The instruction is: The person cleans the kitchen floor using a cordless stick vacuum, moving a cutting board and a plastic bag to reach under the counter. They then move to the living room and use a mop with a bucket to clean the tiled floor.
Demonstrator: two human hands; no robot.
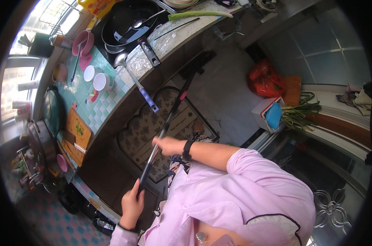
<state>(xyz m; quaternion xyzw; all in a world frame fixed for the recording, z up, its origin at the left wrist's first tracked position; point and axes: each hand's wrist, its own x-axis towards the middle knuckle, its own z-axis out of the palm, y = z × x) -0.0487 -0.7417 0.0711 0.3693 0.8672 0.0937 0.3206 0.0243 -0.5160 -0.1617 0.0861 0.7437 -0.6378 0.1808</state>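
My left hand (132, 204) is closed around the black grip at the upper end of a long broom handle (173, 110). Farther down the pole, my right hand (170, 146), with a black band at the wrist, grips its silvery section. The pole slants away from me over a patterned floor mat (155, 120) and carries a pink ring. At its far end a dark broom head (198, 64) rests on the grey floor beside the counter base. Shadow hides part of that head.
A ladle (138, 83) and a wok handle (149, 52) overhang the counter edge. A cutting board (78, 124) holds a cleaver (72, 140) and chopped greens. On the floor are a red plastic bag (266, 79) and a white box (266, 115) near green onions (299, 112).
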